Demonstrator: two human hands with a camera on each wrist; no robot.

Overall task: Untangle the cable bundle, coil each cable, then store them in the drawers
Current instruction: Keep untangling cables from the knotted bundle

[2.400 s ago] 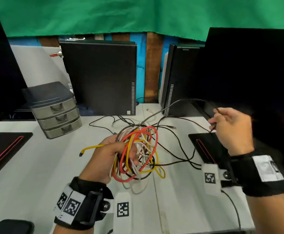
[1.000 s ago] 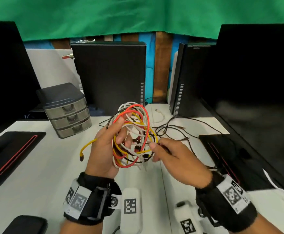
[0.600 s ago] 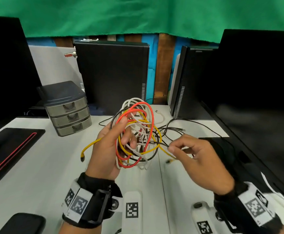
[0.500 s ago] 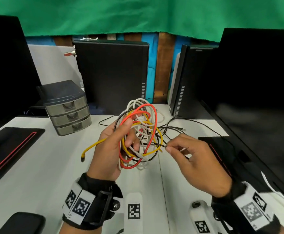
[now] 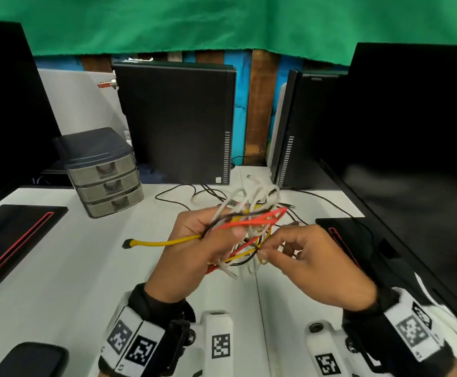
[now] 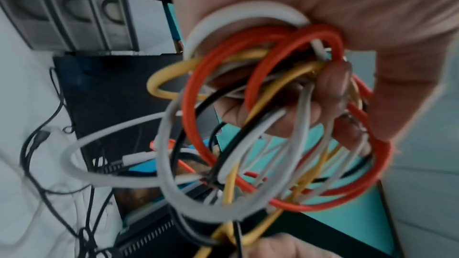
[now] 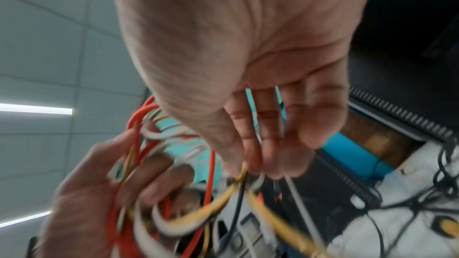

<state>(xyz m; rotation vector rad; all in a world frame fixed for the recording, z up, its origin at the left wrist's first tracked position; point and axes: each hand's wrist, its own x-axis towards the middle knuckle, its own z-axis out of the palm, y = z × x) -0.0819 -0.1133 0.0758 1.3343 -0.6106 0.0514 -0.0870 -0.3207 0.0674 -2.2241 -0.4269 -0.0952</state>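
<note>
My left hand [image 5: 205,240] grips a tangled cable bundle [image 5: 251,221] of red, yellow, white and black cables, held above the white table [image 5: 58,281]. A yellow cable end [image 5: 151,243] sticks out to the left of that hand. In the left wrist view the loops [image 6: 261,125] hang from the curled fingers. My right hand [image 5: 298,257] pinches a yellow cable [image 7: 238,185] at the bundle's lower right side. The grey three-drawer unit [image 5: 105,175] stands at the back left, all drawers closed.
Thin black cables [image 5: 183,197] lie on the table behind the bundle. Two black computer towers [image 5: 175,123] stand at the back, a large dark monitor [image 5: 412,159] on the right. Black pads [image 5: 15,240] lie left and right, a dark object [image 5: 29,360] at the near left.
The left hand has tipped the bundle over so its loops point away and to the right. The right hand moved in closer and now pinches the bundle's lower right part.
</note>
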